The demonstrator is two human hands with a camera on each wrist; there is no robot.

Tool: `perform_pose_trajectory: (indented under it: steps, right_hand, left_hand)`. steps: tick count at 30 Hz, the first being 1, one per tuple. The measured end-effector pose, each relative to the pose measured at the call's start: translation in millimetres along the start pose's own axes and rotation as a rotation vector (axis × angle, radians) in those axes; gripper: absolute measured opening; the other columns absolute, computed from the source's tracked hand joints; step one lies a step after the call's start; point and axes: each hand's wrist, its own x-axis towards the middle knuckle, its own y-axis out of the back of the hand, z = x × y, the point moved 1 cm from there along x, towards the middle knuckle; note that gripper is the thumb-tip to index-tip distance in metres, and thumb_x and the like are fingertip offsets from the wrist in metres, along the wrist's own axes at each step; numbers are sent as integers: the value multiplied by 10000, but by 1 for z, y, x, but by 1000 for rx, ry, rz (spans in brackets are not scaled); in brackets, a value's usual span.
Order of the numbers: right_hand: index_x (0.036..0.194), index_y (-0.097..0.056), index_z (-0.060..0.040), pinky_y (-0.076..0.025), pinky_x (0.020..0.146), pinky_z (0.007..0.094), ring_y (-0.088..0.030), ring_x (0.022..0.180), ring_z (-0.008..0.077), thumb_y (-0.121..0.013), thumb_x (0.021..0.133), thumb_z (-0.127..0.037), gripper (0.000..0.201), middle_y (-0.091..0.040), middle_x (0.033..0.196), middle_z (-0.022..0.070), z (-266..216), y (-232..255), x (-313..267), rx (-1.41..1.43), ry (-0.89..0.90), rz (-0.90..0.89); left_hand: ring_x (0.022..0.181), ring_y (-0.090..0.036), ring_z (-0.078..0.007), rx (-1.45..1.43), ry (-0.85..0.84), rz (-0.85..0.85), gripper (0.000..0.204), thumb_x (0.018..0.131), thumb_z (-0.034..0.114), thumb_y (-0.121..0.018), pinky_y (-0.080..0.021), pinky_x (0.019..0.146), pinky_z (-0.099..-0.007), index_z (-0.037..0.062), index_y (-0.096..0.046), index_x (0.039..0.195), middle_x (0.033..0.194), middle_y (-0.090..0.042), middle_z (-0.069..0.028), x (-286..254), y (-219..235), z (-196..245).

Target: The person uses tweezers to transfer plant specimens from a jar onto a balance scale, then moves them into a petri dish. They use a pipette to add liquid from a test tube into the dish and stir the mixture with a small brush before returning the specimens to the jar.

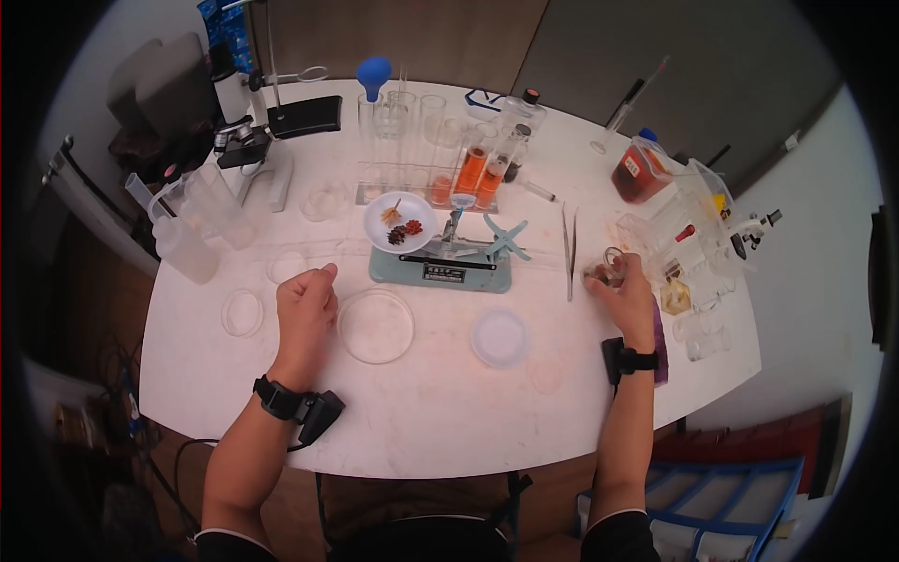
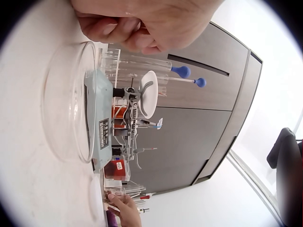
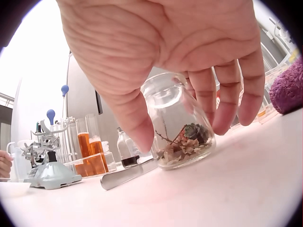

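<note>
Left hand (image 1: 306, 307) clenched, nothing showing in it, nearer than the scale (image 1: 487, 273) and to its left. Right hand (image 1: 627, 292) grasps the glass jar (image 3: 175, 116), right of the scale; thumb opposes fingers, likely for steadiness. Dish (image 1: 377, 234) atop scale probably keeps dried bits (image 1: 397, 235) together. Some right fingertips hidden behind glass.
</note>
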Motion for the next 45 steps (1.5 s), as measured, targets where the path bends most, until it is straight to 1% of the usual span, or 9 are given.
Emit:
perform_pose_trajectory:
  steps: [7, 13, 19, 22, 25, 28, 31, 37, 45]
  right_hand:
    - [1111, -497, -5, -496, 727, 354, -643, 800, 268, -811, 706, -207, 551, -689, 990, 154, 4, -2, 2, -28, 11, 7]
    - [1252, -478, 15, -498, 774, 352, -642, 898, 296, -813, 711, -227, 681, -659, 1081, 199, -1, 0, 1, 12, -15, -43]
    - [1338, -464, 33, -485, 816, 353, -596, 1023, 283, -812, 718, -259, 769, -571, 1220, 215, -10, 5, -6, -69, 78, 193]
    - [1266, -527, 24, -484, 788, 349, -602, 949, 259, -806, 729, -261, 670, -619, 1119, 163, -44, 15, -15, -25, 111, 329]
    - [1177, -580, 13, -480, 761, 340, -597, 894, 234, -794, 733, -245, 556, -646, 1020, 114, -62, 21, -22, 175, 229, 291]
    - [1111, -602, 5, -488, 761, 340, -613, 885, 262, -792, 724, -240, 496, -661, 945, 102, -92, 28, -41, 202, 482, -204]
    - [1120, -600, 1, -503, 781, 358, -613, 925, 309, -805, 704, -273, 538, -646, 1006, 132, -104, 8, -51, 92, 637, -450]
    - [1189, -570, -9, -498, 883, 397, -578, 1055, 352, -820, 677, -349, 664, -581, 1186, 167, -106, -19, -59, -61, 698, -501]
    - [1243, -533, 10, -478, 913, 394, -550, 1081, 350, -797, 699, -344, 700, -557, 1204, 178, -106, -29, -65, -104, 709, -514]
  left_hand:
    - [452, -266, -47, -31, -7, -25, 458, 932, 209, -604, -206, 439, -246, 153, -365, 545, 499, -330, 70, 0, 2, 0]
    - [449, -264, -43, -28, -29, -38, 443, 930, 186, -592, -211, 438, -243, 155, -360, 554, 504, -330, 70, 1, 3, -2]
    - [457, -258, -38, -65, -3, -31, 428, 926, 178, -594, -201, 438, -244, 151, -364, 566, 527, -330, 75, 2, 4, -3]
    - [459, -259, -38, -73, 2, -31, 427, 924, 179, -598, -197, 437, -244, 150, -365, 567, 529, -331, 75, 2, 4, -3]
    - [460, -259, -40, -80, 4, -32, 429, 922, 181, -602, -196, 436, -245, 148, -365, 566, 528, -333, 73, 3, 4, -4]
    - [460, -260, -42, -82, -4, -33, 434, 921, 181, -604, -199, 438, -245, 148, -363, 561, 526, -337, 70, 5, 4, -5]
    - [459, -258, -47, -61, -13, -32, 430, 926, 179, -591, -208, 444, -246, 150, -358, 566, 518, -330, 67, 5, 4, -6]
    - [460, -254, -52, -34, -1, -40, 417, 937, 177, -562, -223, 456, -249, 157, -347, 580, 500, -309, 64, 3, 2, -2]
    - [461, -257, -52, -32, 4, -44, 404, 940, 187, -563, -225, 460, -245, 157, -358, 593, 506, -319, 64, 2, 2, -2]
